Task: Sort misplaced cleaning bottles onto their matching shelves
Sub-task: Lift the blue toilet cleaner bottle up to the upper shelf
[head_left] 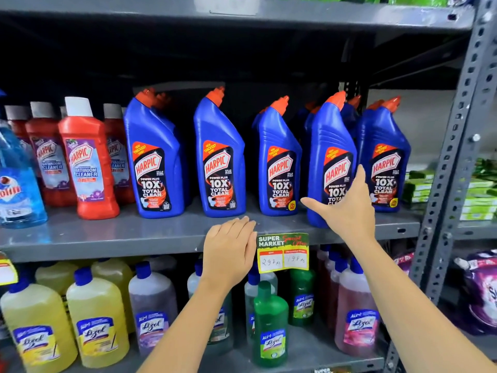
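A row of blue Harpic toilet-cleaner bottles with orange caps stands on the grey middle shelf [107, 238]. My right hand [347, 208] is spread open against the front of one blue Harpic bottle [330, 146], which stands forward of the others; thumb left, fingers right, not clearly gripping. My left hand [230, 249] rests palm down on the shelf's front edge, holding nothing. Red Harpic bathroom-cleaner bottles [86, 160] stand at the left of the same shelf. Lizol bottles fill the lower shelf: yellow [94, 319], purple [152, 305], green [270, 327], pink [355, 316].
A light-blue Colin bottle [18, 181] stands at the far left. A yellow price tag [282, 251] hangs from the shelf edge beside my left hand. A perforated metal upright [457, 146] borders the shelves on the right, with green packs [478, 192] beyond it.
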Action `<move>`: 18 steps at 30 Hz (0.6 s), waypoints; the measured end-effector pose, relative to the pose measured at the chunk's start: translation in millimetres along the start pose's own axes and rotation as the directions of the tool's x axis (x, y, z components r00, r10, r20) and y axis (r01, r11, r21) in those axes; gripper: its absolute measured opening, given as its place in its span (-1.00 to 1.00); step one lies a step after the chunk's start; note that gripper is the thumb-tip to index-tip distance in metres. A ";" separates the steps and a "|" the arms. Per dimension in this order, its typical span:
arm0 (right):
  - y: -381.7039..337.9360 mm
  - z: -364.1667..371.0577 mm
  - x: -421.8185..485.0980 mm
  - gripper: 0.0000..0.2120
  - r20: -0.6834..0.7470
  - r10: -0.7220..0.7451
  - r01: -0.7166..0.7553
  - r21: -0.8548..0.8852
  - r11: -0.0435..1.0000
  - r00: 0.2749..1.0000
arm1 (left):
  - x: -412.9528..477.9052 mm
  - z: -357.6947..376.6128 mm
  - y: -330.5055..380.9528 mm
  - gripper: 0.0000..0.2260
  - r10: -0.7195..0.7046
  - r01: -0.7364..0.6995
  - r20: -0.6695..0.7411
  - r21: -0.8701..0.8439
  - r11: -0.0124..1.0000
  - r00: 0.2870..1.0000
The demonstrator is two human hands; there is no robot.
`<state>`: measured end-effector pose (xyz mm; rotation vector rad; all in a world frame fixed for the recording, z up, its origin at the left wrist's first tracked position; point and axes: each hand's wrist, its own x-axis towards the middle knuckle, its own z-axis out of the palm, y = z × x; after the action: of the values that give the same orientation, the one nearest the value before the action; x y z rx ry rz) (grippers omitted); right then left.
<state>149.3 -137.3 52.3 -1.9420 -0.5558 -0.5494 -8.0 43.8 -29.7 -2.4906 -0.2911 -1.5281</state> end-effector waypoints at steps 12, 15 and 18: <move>9.9 22.3 35.0 0.23 -0.003 0.073 -0.073 -0.110 0.991 0.997 | -1.6 4.3 -1.5 -0.68 0.010 -0.010 -0.052 0.012 1.000 0.999; 14.3 27.2 38.5 0.23 -0.004 0.061 -0.062 -0.104 0.993 0.998 | -2.4 4.3 -1.2 -0.68 0.009 -0.009 -0.059 0.006 1.000 0.998; 21.8 24.9 47.5 0.25 0.086 0.052 -0.053 0.009 0.999 0.995 | -2.1 3.4 -0.4 -0.68 0.002 -0.001 -0.057 0.003 1.000 0.998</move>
<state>203.3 -116.5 55.5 -1.9708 -0.5588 -0.4307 -6.2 45.1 -33.1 -2.4397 -0.2818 -1.5939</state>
